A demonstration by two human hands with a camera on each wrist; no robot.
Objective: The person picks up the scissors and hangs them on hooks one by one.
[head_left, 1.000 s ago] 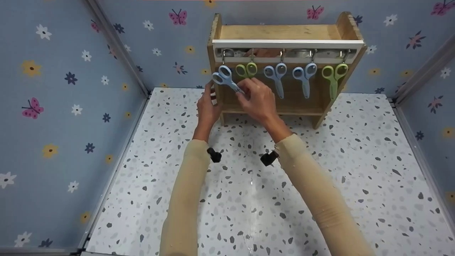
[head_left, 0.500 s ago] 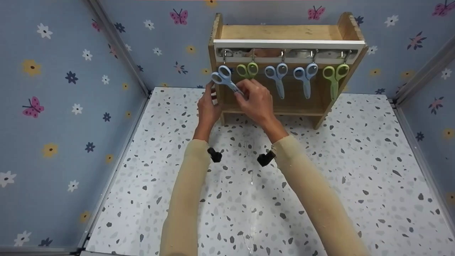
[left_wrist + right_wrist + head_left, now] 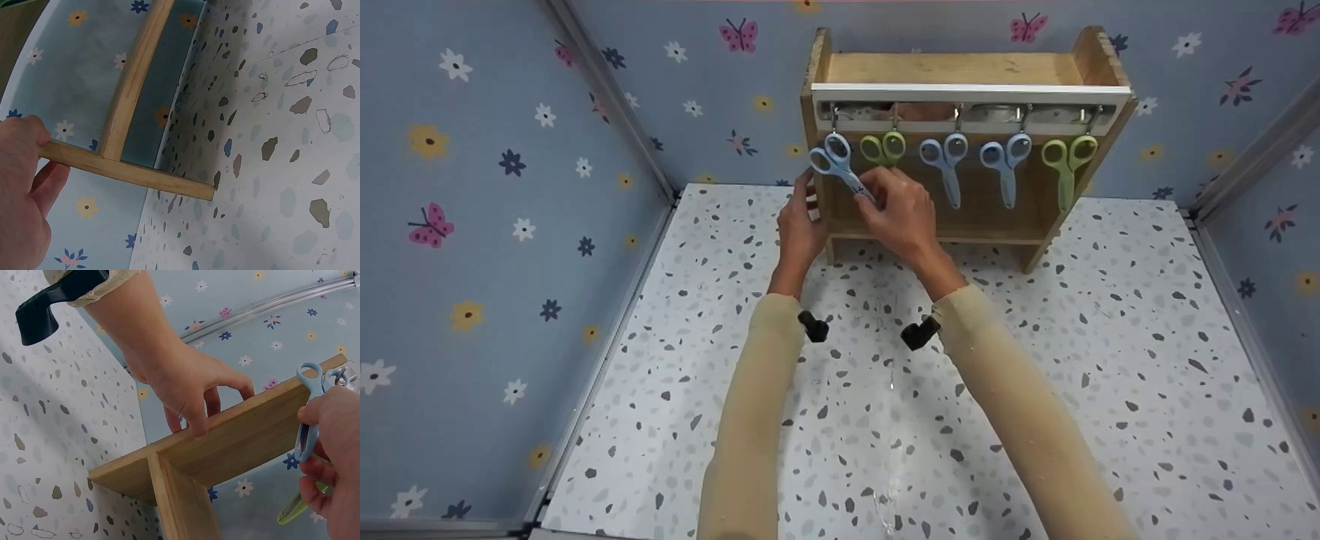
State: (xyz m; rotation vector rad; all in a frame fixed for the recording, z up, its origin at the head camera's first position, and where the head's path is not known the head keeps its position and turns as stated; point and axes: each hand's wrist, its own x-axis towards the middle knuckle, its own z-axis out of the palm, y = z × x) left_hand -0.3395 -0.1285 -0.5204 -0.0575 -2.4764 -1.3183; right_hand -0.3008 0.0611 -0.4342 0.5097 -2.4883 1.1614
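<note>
A wooden rack (image 3: 937, 69) stands against the back wall, its front strip fitted with a row of hooks. My left hand (image 3: 801, 229) grips the rack's left side panel, thumb and fingers on either face of the board (image 3: 152, 176). At the leftmost hook (image 3: 833, 120), my right hand (image 3: 901, 214) pinches light blue scissors (image 3: 840, 166) by the blade end. Their handle loops point up and left, one loop right at the hook. Behind that hand hang green scissors (image 3: 883, 148), their lower part hidden.
Two more pairs of blue scissors (image 3: 950, 174) (image 3: 1006, 171) and one green pair (image 3: 1065, 171) hang from the hooks to the right. The speckled white tabletop (image 3: 840, 435) lies below, between flower-patterned walls (image 3: 495, 262).
My right hand has shifted slightly left, and the blue scissors' handle loops have turned a little toward the hook. The left hand keeps its grip on the side panel.
</note>
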